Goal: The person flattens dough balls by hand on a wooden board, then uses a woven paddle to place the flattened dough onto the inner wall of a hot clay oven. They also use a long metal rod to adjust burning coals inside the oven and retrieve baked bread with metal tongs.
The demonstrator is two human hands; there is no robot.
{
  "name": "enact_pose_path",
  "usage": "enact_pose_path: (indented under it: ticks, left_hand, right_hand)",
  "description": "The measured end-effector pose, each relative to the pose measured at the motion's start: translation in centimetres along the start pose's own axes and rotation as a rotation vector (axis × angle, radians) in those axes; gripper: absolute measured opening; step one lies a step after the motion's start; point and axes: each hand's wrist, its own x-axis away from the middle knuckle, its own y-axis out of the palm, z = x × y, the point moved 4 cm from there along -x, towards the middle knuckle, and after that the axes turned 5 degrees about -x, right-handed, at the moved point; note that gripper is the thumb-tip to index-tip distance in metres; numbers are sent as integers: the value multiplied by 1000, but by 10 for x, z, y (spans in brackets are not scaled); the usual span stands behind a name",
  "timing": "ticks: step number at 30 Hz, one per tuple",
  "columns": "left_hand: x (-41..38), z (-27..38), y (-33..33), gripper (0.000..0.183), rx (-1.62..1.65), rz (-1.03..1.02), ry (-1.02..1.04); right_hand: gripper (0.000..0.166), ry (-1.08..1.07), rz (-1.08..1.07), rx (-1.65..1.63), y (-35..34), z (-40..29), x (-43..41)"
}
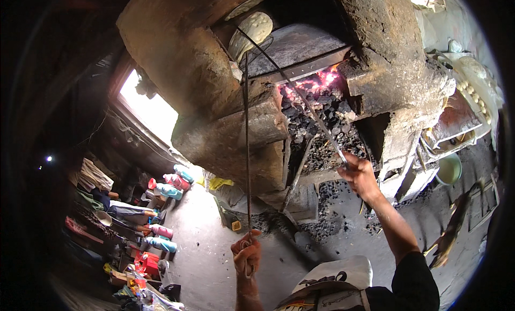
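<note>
My left hand is closed around the lower end of a long thin metal rod that rises to the oven mouth, where a wire loop shows by the bread. My right hand grips a second metal rod, slanting up and leftward across the firebox. Its far tip meets a pale round flatbread at the left of the opening. This bread is tilted up, with its lower edge near the first rod's end. Beside it lies a dark metal baking plate. Part of another flatbread shows higher up.
Glowing embers and charcoal fill the firebox below the plate. Rough clay walls flank it. At right, dough balls line a work surface, above a green basin. Thermos flasks stand at left, near a seated person.
</note>
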Motion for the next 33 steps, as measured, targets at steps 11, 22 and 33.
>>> enact_pose_path:
  ticks: [11,22,33]
  left_hand:
    - [-10,8,-17,42,-214,-16,68]
    - [-37,37,-139,25,-1227,-379,512]
    - [-7,109,-256,31,-1077,-824,289]
  right_hand:
    - [37,113,88,-106,-7,27,94]
    - [34,1,509,-68,123,50,197]
    - [31,22,816,23,279,54,316]
